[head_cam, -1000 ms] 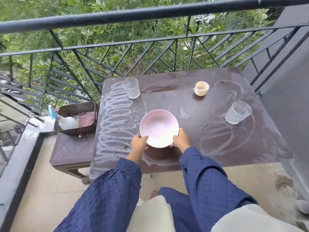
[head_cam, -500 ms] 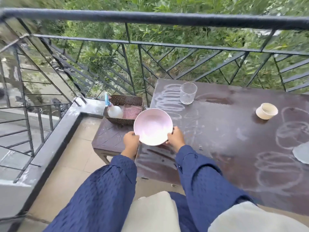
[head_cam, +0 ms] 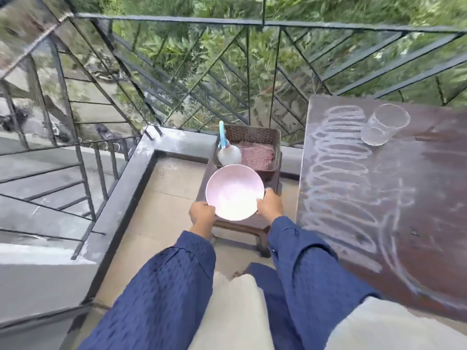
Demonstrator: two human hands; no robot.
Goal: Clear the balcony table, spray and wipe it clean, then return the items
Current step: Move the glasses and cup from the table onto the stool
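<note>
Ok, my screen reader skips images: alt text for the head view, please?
Left hand and right hand hold a pink bowl over a stool beside the streaked table. A basket with spray bottle and cloth sits on the stool; a glass stands on the table.

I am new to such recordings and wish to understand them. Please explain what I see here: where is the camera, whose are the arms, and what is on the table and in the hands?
There is no machine here. A person wears one wide camera on the head, so you look down along their blue sleeves. The left hand and right hand grip a pink bowl by its rim, one on each side, over a low dark stool. On the stool's far end stands a brown basket with a white spray bottle and a reddish cloth. To the right is the dark balcony table, marked with white looping streaks; one clear glass stands on it. I cannot tell whether the bowl touches the stool.
</note>
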